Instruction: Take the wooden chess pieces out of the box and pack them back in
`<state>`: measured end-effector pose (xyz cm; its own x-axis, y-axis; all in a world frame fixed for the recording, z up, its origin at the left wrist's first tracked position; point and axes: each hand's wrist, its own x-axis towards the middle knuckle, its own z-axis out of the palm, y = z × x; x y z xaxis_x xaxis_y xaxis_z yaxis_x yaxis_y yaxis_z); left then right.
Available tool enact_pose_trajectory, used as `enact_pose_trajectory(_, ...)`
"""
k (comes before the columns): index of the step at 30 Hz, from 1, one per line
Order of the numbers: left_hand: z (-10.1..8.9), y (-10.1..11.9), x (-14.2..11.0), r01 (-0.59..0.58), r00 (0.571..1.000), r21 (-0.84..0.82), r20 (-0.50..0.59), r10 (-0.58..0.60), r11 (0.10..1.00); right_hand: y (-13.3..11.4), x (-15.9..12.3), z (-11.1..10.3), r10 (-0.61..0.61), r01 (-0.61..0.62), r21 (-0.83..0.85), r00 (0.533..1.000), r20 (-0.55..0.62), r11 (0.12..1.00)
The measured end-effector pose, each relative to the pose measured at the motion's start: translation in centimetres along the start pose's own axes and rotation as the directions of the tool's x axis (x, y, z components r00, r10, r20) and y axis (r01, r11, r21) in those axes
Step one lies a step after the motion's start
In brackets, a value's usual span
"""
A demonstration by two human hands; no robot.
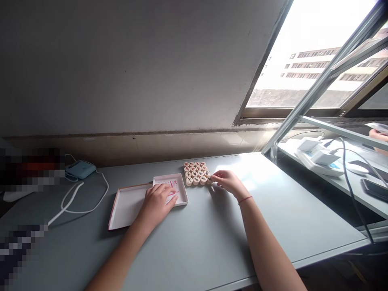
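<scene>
Round wooden Chinese chess pieces (195,173) stand packed in a block of short rows, red characters at the back and dark ones in front. At the block's front right corner, my right hand (227,182) pinches a chess piece (209,180) between thumb and fingers. My left hand (159,200) lies with fingers apart over a shallow white box half (184,194) with a pink-printed paper (174,188) in it. A second box half (129,206) with a red outer edge is just left of it, partly hidden by that hand.
On the left, a light blue device (81,169) has a white cable (106,190) looping over the grey table (188,250). Right, beyond the table edge, a metal-framed shelf (333,125) holds chargers (325,159), cables and a phone (374,188). Another person's hand (378,135) shows there.
</scene>
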<state>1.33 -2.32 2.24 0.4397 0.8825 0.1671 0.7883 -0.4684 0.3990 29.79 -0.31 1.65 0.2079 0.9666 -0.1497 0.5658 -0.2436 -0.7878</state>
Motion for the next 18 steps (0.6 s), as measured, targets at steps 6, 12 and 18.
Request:
enact_pose_trajectory(6, -0.4, -0.3, 0.0, 0.014, 0.999, 0.028, 0.036, -0.015, 1.000, -0.1, -0.2, 0.1, 0.017, -0.017, -0.047, 1.000, -0.010, 0.999)
enact_pose_trajectory(12, -1.3, -0.6, -0.3, 0.003, 0.988, 0.052, 0.152, -0.010, 0.999, 0.2, -0.5, 0.6, -0.069, 0.081, -0.134, 0.994, 0.086, 0.988)
enact_pose_trajectory(18, -0.6, -0.1, -0.4, -0.050, 0.986, 0.074, 0.162, 0.037, 0.996, -0.2, -0.6, 0.5, -0.042, 0.051, -0.176, 0.998, 0.052, 0.983)
